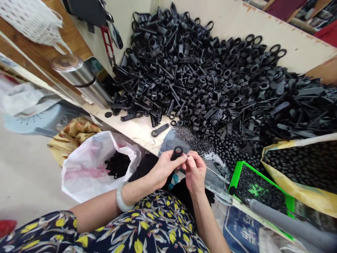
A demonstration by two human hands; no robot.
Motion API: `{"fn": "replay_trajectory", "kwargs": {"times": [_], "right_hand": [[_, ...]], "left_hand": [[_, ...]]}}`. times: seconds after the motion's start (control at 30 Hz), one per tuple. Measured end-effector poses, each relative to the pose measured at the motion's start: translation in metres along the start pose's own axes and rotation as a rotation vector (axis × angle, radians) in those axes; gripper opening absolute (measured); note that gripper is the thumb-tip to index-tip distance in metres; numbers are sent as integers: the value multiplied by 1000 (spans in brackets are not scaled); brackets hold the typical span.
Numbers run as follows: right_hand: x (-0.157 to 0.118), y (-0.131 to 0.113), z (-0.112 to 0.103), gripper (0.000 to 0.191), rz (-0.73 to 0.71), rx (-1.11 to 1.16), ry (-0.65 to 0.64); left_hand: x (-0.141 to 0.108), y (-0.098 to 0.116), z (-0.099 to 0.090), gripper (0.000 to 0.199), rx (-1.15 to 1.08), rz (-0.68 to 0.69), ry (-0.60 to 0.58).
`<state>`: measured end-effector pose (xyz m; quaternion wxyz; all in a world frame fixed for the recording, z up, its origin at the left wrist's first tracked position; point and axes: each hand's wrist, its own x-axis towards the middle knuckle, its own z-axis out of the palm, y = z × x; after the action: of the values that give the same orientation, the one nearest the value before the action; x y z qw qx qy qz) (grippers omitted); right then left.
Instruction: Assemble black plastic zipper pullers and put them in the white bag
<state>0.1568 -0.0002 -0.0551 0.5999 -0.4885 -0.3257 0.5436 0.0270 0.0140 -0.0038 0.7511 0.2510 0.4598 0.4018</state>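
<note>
My left hand (166,166) is closed around a black ringed plastic part (177,151), whose round end points up between thumb and fingers. Touching it from the right, my right hand (195,168) pinches at the part's side; what its fingertips hold is too small to make out. A thin metal rod (212,171) shows just right of that hand. Beyond both hands lie small silver pieces (213,157) and tiny dark pieces (188,135). One loose black lever part (160,130) rests on the light tabletop (142,135).
A large heap of black plastic parts (189,70) covers the table's back. At left stand a steel flask (83,80) and a white bag (86,172) holding black parts. On the right are a green-rimmed tray (237,174), a yellow sack (300,188) and a grey cylindrical bar (284,219).
</note>
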Motion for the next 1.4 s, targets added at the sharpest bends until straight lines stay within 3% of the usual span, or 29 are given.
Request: {"fn": "replay_trajectory", "kwargs": {"times": [0.17, 0.33, 0.57, 0.73, 1.03, 1.4], "right_hand": [[0, 1, -12, 13, -179, -225, -19], [-1, -9, -22, 7, -238, -303, -94], [-1, -27, -30, 15, -386, -510, -215], [-3, -28, -34, 23, -407, -581, -280], [-4, -22, -28, 22, -490, -636, -192], [-10, -14, -21, 15, -457, -599, -100]], "left_hand": [[-2, 0, -3, 33, 16, 43, 12], [-3, 3, -4, 31, 24, 45, -14], [-3, 0, -5, 28, 26, 37, -52], [-1, -4, -6, 26, -2, 15, -25], [3, -8, -4, 35, -189, -185, -25], [2, -8, 0, 35, -256, -223, 0]]}}
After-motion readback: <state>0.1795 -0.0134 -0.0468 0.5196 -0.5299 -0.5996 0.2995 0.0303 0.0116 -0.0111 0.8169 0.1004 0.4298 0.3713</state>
